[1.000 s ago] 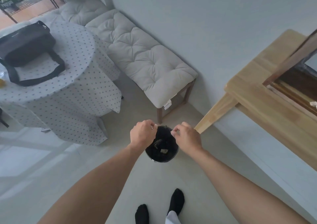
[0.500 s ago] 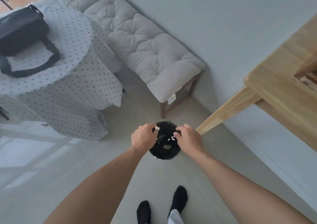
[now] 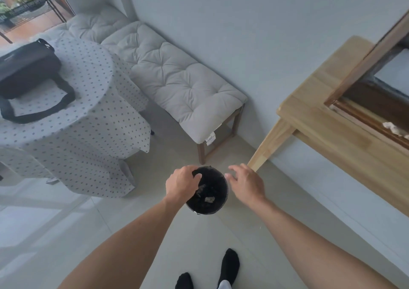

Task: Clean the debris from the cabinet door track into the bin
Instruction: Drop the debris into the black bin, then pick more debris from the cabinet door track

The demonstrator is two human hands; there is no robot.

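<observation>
A small round black bin (image 3: 215, 208) stands on the pale floor below me, with a few pale scraps lying inside. My left hand (image 3: 181, 183) hangs over its left rim, fingers curled, and nothing visible in it. My right hand (image 3: 246, 183) hovers just right of the rim with fingers spread and empty. At the right edge the dark cabinet door track (image 3: 365, 116) runs along the wooden cabinet top (image 3: 321, 120); white debris (image 3: 392, 129) lies in it.
A grey cushioned bench (image 3: 177, 82) stands against the wall behind the bin. A round table with a dotted cloth (image 3: 84, 111) and a black bag (image 3: 24, 67) fills the left. A slanted wooden leg (image 3: 269, 144) reaches the floor right of the bin. My socked feet (image 3: 228, 264) are below.
Both hands were pinched together over the bin and white bits fell from them. Now the right hand has opened and moved right of the rim; the left stays over the bin.
</observation>
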